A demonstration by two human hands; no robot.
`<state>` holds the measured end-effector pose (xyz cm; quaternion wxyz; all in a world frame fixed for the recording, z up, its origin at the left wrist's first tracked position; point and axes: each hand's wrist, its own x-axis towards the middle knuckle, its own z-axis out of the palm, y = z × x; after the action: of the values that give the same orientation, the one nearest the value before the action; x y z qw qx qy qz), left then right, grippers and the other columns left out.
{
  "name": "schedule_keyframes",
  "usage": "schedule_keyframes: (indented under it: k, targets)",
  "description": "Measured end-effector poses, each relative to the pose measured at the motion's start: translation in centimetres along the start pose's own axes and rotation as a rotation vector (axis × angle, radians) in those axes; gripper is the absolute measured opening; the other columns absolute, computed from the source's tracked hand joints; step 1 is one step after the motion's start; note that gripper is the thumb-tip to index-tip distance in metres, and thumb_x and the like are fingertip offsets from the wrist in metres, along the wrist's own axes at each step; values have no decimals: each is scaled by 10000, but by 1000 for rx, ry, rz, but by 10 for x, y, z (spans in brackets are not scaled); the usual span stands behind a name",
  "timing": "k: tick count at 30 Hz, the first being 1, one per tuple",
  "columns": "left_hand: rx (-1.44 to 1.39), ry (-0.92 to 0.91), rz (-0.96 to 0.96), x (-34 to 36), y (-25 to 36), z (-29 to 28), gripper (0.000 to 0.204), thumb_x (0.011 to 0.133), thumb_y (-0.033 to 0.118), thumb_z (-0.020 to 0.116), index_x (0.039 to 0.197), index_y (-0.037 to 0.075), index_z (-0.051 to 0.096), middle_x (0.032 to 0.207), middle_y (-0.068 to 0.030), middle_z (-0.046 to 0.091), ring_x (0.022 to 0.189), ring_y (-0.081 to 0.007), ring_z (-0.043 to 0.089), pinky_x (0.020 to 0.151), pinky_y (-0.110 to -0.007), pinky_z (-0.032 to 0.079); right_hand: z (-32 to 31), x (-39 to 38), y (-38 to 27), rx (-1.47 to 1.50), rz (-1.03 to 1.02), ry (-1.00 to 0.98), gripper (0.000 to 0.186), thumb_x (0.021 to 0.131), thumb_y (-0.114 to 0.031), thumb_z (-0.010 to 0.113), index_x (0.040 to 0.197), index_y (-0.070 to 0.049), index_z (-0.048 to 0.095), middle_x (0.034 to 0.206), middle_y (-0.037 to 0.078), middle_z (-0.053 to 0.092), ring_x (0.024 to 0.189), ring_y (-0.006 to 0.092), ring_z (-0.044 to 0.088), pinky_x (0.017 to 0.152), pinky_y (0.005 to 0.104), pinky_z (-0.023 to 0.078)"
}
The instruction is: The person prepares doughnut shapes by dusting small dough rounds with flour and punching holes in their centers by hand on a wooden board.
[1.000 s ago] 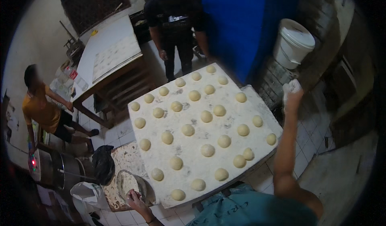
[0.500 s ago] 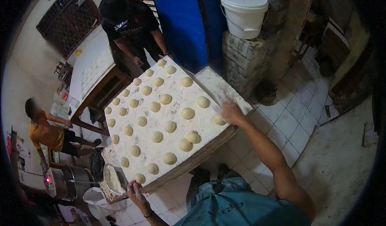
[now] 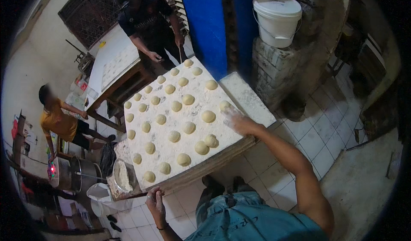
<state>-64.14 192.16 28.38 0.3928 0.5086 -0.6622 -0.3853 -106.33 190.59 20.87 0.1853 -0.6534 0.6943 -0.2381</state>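
Observation:
Rows of round pale dough balls (image 3: 189,127) sit on a floured board (image 3: 197,147), stacked on further boards with a floured sheet (image 3: 244,93) jutting out at the right. My right hand (image 3: 237,122), white with flour, has its fingers spread and touches the board beside a dough ball near the right edge. My left hand (image 3: 156,200) hangs just off the board's near left corner, fingers curled; what they hold, if anything, I cannot make out. Close to it stands a metal bowl of flour (image 3: 124,176) on a worn surface.
A co-worker in dark clothes (image 3: 145,24) stands at the far corner; another in orange (image 3: 64,125) is at the left near a mixer (image 3: 81,172). A back table (image 3: 94,91), a lidded white bucket (image 3: 276,20) on blocks and a white pail (image 3: 100,200) surround the board.
My right hand has come down from a raised, floury fist onto the board. My left hand has left the bowl. The co-worker in dark clothes has bent toward the board, then straightened slightly.

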Motion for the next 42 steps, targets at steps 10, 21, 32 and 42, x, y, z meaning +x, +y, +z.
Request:
schedule_keyframes:
  k: [10,21,32,42]
  targets:
    - [-169,-204,-32,1,3,30,165,848,84,512,957,-37,541,895,-96,557,781,-165,562,693,-266,451,-54,-11,7,-182,-58,-346,323,701,-197,603,977,-30,601,859,199,601,812,330,575,742,386,438]
    - [535,-693,867,125,-1,193,362,696,44,574,1053,79,527,1066,-120,503,933,-326,484,784,-385,420,-23,-54,-43,231,195,433,370,795,-194,565,1104,6,519,1131,169,490,984,293,517,821,361,431]
    - [420,-579,994,114,-6,250,408,744,133,553,1131,35,471,1163,-171,459,1106,-361,395,911,-422,355,-9,-71,-26,56,302,503,479,824,-236,514,1214,23,414,1329,229,284,1241,339,273,1014,378,243]
    - [573,-500,925,99,-18,255,377,778,111,500,1137,9,446,1204,-171,430,1140,-337,392,975,-417,307,18,-19,-13,-343,-10,484,432,836,-180,424,1224,11,412,1285,183,382,1250,307,271,1032,470,178]
